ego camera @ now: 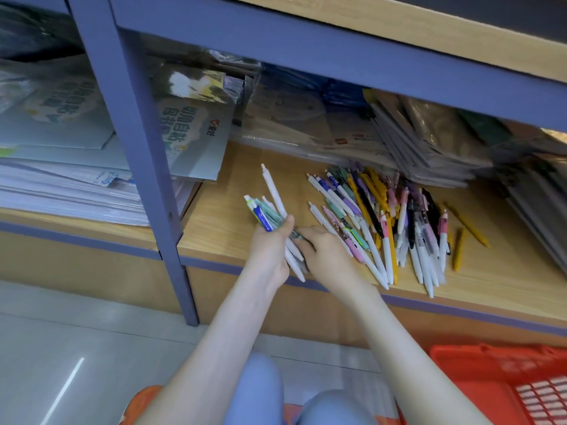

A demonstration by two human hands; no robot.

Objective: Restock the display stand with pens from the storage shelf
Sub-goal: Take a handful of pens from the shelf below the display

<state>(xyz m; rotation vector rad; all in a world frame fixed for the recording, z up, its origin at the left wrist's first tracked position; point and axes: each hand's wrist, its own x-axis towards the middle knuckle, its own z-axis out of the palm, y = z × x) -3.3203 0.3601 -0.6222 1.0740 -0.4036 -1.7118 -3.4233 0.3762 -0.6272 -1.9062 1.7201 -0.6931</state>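
Gathering stock, I'd say: my left hand (270,250) clenches a pen bundle (273,210); my right hand (322,251) curls against it, grip unclear. Next, probably more loose pens (383,222) — lying right of those fingers.

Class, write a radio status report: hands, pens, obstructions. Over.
Left hand grips pen bundle. Right hand at bundle, grip unclear. Loose pen pile on storage shelf, right of hands. Nothing across it.

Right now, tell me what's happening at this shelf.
A person crouches at the wooden shelf, gathering pens. The left grip holds a bundle of pens; the right grip touches that bundle from the right, though whether it pinches one is unclear. A loose pile of pens lies further right on the shelf. A red basket sits on the floor.
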